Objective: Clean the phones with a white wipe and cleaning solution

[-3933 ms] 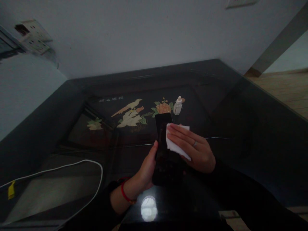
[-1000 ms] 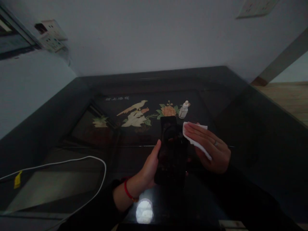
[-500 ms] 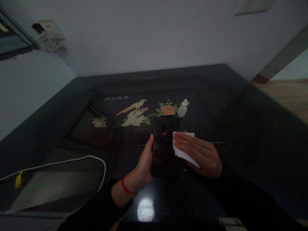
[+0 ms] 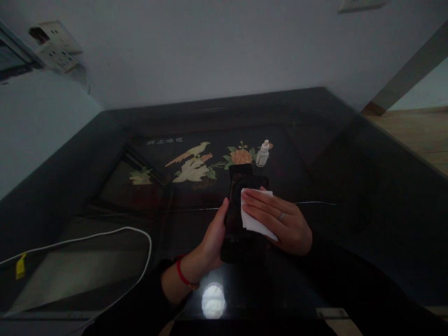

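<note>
A black smartphone (image 4: 234,221) is in my left hand (image 4: 212,235), which grips it along its left side, thumb on the edge. The dim light hides most of its detail, though a round camera area shows near its top. My right hand (image 4: 280,221) presses a folded white tissue (image 4: 257,224) against the phone's upper right part, with the fingers laid together over it. Just beyond the phone, a small clear bottle with a white cap (image 4: 262,155) stands upright on the dark glossy table (image 4: 224,112).
A white cable (image 4: 105,232) with a yellow tag (image 4: 20,266) curves across the table's left side. Bird and flower inlay (image 4: 192,170) decorates the top. Behind rises a pale wall (image 4: 210,51) with power sockets (image 4: 59,42) at the left.
My right hand has slid the tissue left across the phone. The phone has tilted a little in my left hand. The whole view has shifted slightly.
</note>
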`<state>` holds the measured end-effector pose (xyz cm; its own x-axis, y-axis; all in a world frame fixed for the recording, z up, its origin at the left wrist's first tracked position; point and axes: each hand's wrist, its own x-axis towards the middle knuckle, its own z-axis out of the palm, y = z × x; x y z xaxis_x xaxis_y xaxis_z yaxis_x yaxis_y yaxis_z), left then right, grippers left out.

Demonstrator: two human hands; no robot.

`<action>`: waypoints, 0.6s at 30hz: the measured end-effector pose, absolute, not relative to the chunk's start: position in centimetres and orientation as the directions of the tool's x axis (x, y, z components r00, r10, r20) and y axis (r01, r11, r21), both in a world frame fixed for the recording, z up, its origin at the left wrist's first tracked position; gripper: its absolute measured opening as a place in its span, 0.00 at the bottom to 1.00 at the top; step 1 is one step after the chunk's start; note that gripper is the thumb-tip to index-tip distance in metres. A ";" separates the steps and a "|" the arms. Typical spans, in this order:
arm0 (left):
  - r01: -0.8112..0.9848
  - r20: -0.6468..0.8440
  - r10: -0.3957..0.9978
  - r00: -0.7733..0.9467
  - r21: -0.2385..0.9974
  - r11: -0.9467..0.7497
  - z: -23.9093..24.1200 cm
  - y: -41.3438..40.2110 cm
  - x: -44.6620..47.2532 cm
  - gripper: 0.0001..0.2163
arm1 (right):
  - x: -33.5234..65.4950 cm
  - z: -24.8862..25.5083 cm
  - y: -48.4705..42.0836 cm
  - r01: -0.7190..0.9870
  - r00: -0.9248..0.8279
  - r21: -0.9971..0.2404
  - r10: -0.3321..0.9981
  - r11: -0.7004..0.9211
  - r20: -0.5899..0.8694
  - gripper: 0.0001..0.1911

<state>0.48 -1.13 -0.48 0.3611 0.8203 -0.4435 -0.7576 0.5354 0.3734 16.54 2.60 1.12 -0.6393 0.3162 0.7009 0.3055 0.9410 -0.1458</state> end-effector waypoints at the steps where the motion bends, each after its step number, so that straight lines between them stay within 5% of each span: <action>1: -0.764 -0.444 0.824 0.352 0.372 0.527 -0.5 -1.1 0.6 0.21 | 16.5 1.1 2.5 0.292 -0.656 -0.132 0.299 0.947 0.693 0.18; 18: -0.727 -0.449 0.759 0.472 0.289 0.623 1.0 -0.6 -1.0 0.28 | 17.5 1.3 2.7 0.326 -0.631 -0.160 0.341 0.932 0.696 0.20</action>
